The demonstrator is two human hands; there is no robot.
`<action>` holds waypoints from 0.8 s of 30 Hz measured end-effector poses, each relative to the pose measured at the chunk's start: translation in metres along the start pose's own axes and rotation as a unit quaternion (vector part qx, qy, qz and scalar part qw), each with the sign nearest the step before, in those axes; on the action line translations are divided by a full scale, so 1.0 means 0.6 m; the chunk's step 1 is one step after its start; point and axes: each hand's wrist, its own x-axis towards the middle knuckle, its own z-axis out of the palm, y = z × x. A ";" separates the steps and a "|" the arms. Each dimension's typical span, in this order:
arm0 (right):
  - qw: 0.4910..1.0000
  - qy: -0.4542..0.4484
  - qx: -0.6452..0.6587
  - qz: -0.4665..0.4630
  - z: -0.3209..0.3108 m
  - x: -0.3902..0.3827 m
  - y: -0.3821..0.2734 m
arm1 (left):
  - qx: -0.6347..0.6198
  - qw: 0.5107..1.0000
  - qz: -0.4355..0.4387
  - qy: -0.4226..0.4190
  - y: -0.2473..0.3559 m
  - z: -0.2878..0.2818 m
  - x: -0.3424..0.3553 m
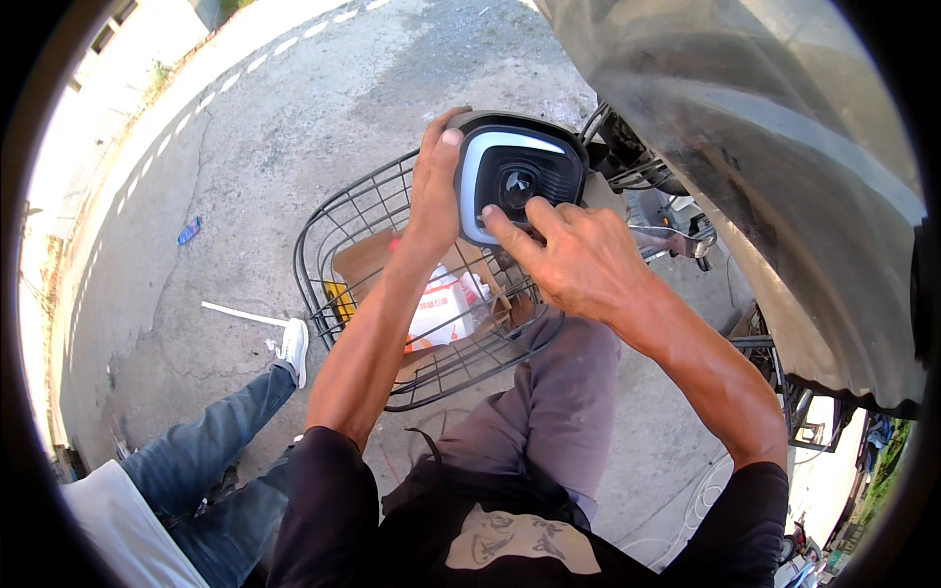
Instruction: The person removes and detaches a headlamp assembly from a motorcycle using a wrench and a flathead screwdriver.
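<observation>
A black headlamp unit (pixel 520 162) with a pale blue border and a round lens sits face up over a black wire basket (pixel 328 201). My left hand (pixel 434 186) grips its left side, fingers wrapped round the rim. My right hand (pixel 588 255) lies over its lower front, holding nothing visible; two fingertips touch the face near the lens and border, while the thumb is hidden. Inside the basket are an open cardboard box (pixel 358 250), a white package (pixel 436 314) with red print and a yellow item (pixel 338 299).
A large grey cover (pixel 765 127) fills the upper right, above handlebar parts (pixel 676 240). At lower left are another person's jeans-clad legs (pixel 206 441) and white shoe. A white strip (pixel 245 314) and blue litter (pixel 188 231) lie on the concrete. White cable (pixel 696 505) lies at lower right.
</observation>
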 end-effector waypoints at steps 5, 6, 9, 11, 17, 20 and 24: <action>0.999 -0.028 0.025 0.035 0.003 -0.003 0.013 | 0.024 0.999 0.025 0.009 -0.011 -0.005 -0.001; 1.000 -0.011 0.012 0.020 0.002 -0.002 0.013 | 0.019 1.000 0.015 0.010 -0.012 -0.007 0.000; 0.998 0.036 -0.020 -0.040 0.006 -0.002 0.021 | 0.007 1.000 -0.009 -0.003 -0.012 -0.011 0.005; 0.997 0.047 -0.026 -0.059 0.007 -0.002 0.027 | -0.003 1.000 -0.014 -0.004 -0.013 -0.010 0.008; 0.982 -0.075 0.086 0.148 -0.016 -0.023 -0.010 | 0.020 0.998 -0.038 0.041 -0.001 -0.007 0.000; 0.941 -0.013 0.195 0.276 -0.012 -0.061 -0.042 | 0.084 0.996 0.003 0.038 0.011 0.011 -0.012; 0.899 0.088 0.262 0.338 0.021 -0.088 -0.088 | 0.011 0.997 0.043 0.058 -0.009 0.013 -0.014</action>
